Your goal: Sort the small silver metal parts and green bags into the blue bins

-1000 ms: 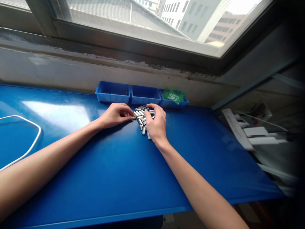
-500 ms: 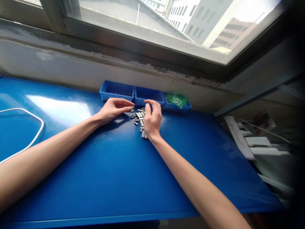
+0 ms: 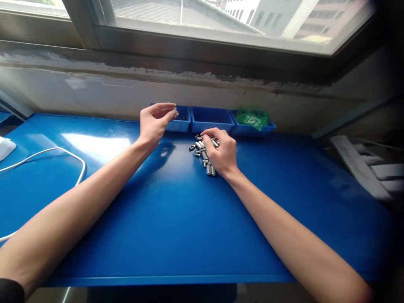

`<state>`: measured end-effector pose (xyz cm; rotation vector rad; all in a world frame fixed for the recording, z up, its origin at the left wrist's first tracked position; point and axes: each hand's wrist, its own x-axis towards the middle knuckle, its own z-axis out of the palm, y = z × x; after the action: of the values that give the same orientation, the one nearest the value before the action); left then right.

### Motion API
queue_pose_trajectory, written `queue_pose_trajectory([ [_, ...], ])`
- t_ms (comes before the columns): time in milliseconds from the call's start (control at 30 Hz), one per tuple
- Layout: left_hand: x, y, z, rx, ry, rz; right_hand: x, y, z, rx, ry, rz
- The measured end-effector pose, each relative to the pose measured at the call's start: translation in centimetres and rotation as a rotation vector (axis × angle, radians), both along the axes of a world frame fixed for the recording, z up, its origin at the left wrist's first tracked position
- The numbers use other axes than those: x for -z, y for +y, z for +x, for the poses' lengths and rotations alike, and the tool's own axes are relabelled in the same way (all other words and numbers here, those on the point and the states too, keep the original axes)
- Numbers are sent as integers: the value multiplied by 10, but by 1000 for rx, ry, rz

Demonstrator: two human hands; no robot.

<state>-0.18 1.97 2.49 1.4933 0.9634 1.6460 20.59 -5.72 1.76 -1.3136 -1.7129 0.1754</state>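
Observation:
My left hand (image 3: 154, 122) is raised in front of the left blue bin (image 3: 181, 125), thumb and fingers pinched on a small shiny metal part (image 3: 176, 113). Part of that bin is hidden behind the hand. Small metal pieces (image 3: 204, 155), some like short cylinders and some like screws, lie in a loose pile on the blue table (image 3: 151, 219). Over the right side of the pile curls my right hand (image 3: 222, 151), its thumb and forefinger closed together among the pieces. Whatever its fingertips grip is hidden.
Beside the left bin stand a middle blue bin (image 3: 211, 124) and a right one with a green plastic bag (image 3: 254, 118) in it. A white cable (image 3: 63, 149) curves across the table's left side. A window ledge (image 3: 221, 80) runs behind the bins.
My left hand has lifted from beside the pile to the left bin, carrying the small part. My right hand's fingers have closed over the pile. The camera view has shifted.

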Motion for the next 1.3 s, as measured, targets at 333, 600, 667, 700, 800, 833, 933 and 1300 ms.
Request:
queue_pose_trajectory([
  [333,-8,6,-6,11,170,94,-2,7,22,-11,-183,-19],
  [600,16,-23,7,252,541,243,-2,10,32,-111,-250,-108],
  [667,20,-25,7,220,692,328,-3,9,31,-100,-266,-120],
  [700,21,-25,7,196,750,353,-3,9,30,-92,-273,-126],
  [800,23,-23,6,150,840,368,-4,7,27,-60,-266,-150],
  [833,24,-22,6,152,858,368,-5,7,26,-47,-247,-162],
  [933,26,-19,5,170,887,369,-6,7,22,-26,-152,-204],
  [1300,28,-19,7,194,910,364,2,8,16,-2,-69,-93],
])
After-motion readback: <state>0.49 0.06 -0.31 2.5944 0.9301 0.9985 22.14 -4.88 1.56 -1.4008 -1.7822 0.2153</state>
